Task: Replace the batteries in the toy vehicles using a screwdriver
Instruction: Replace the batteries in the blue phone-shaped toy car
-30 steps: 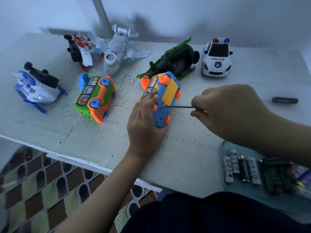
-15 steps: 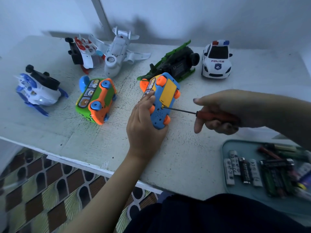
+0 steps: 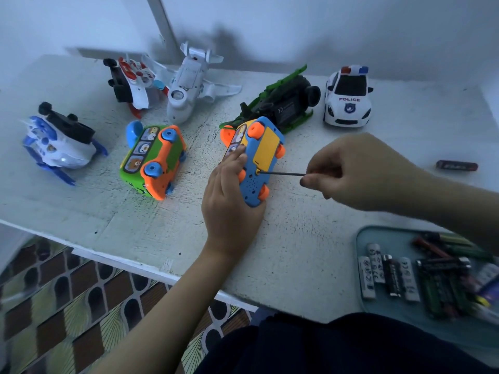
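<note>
Left hand (image 3: pixel 232 201) grips a blue-and-yellow plastic toy bus (image 3: pixel 266 147) tipped on its side on the white bench (image 3: pixel 297 252). Right hand (image 3: pixel 359 171) is curled round a thin metal screwdriver (image 3: pixel 282 173), whose tip touches the bus's underside. Seven toy vehicles stand on the bench, and one dark loose battery (image 3: pixel 456 166).

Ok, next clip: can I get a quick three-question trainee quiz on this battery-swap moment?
1. True or false: the right hand holds the screwdriver with its tip against the underside of the blue toy car.
2. Which toy stands upright on its wheels? A) police car B) green and orange bus C) white plane
3. In a few words: what is the left hand doing?

Key: 1 true. 2 A. 3 It holds the blue toy car tipped on its side, underside facing the screwdriver.
</note>
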